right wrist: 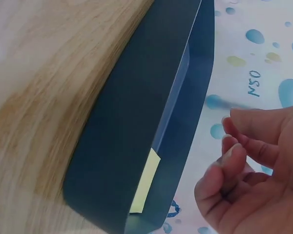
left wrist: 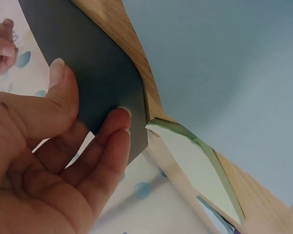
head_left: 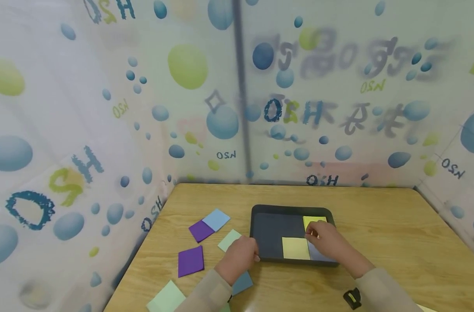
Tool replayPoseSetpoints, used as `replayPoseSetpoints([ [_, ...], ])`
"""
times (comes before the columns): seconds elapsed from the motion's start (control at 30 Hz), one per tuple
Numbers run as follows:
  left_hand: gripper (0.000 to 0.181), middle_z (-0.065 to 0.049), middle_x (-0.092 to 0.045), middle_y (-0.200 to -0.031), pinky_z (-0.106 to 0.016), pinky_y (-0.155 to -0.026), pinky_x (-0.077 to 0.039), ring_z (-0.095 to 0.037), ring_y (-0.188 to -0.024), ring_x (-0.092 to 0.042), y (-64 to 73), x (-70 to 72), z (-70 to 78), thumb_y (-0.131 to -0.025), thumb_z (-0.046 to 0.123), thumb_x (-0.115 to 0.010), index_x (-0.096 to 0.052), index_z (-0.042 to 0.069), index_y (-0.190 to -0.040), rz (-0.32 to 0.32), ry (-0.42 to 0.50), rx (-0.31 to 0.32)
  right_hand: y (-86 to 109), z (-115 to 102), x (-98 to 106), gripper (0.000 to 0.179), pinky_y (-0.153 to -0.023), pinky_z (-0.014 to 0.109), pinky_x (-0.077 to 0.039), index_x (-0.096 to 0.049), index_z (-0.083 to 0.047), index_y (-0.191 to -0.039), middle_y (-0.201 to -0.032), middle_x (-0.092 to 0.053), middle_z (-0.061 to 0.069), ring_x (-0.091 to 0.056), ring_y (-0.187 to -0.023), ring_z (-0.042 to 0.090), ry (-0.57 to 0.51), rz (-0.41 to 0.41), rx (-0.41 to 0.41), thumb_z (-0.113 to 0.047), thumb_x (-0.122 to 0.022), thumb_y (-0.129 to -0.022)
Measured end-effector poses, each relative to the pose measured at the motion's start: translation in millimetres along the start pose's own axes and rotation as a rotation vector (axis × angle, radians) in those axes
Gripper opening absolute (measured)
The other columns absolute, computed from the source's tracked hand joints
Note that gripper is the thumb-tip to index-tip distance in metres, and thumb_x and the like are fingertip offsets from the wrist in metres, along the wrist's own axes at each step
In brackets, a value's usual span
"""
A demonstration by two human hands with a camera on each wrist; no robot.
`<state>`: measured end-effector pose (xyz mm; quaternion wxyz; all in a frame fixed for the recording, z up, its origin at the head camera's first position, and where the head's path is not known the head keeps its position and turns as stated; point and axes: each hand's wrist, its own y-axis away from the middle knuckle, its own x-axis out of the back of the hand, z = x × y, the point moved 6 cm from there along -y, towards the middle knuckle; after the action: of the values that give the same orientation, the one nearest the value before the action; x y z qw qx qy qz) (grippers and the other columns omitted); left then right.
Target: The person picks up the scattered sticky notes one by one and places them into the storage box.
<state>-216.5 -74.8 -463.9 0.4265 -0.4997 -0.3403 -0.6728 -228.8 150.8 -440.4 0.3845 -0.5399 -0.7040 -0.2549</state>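
Over to the left wrist view, and there's the blue sheet point(left wrist: 219, 87) looming large, partly hidden by the left arm from the head camera! The left hand point(head_left: 240, 256) grips the dark tray point(head_left: 269, 236) at its near left corner. The right hand point(head_left: 328, 240) hangs over the tray's right side, fingers curled, tips gathered, nothing visible between them. Inside lies a pale yellow square point(head_left: 296, 248); purple squares point(head_left: 191, 261) dot the wooden desk point(head_left: 381, 229), bubble-print walls point(head_left: 205, 26) behind.
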Motion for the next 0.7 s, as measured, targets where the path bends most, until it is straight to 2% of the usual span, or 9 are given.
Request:
replayPoseSetpoints([
  [0.47, 0.008, 0.0, -0.077, -0.08, -0.022, -0.059, -0.054, -0.009, -0.07, -0.069, -0.4, -2.5, -1.1, -0.085, 0.016, -0.081, -0.08, 0.01, -0.081, 0.004, 0.007, 0.004, 20.3, 14.8, 6.9, 0.005, -0.061, 0.028, -0.041, -0.065, -0.006, -0.094, -0.087, -0.057, 0.004, -0.048, -0.077, 0.017, -0.028, -0.004, -0.084, -0.01, -0.068, -0.095],
  [0.7, 0.006, 0.001, -0.077, -0.08, -0.021, -0.059, -0.053, -0.01, -0.071, -0.07, -0.3, -3.2, -1.7, -0.086, 0.014, -0.08, -0.081, 0.012, -0.081, 0.012, 0.014, -0.011, 29.6, 26.4, 13.4, 0.004, -0.058, 0.026, -0.04, -0.066, -0.007, -0.093, -0.081, -0.055, 0.003, -0.048, -0.073, 0.016, -0.023, -0.002, -0.116, -0.009, -0.069, -0.094],
])
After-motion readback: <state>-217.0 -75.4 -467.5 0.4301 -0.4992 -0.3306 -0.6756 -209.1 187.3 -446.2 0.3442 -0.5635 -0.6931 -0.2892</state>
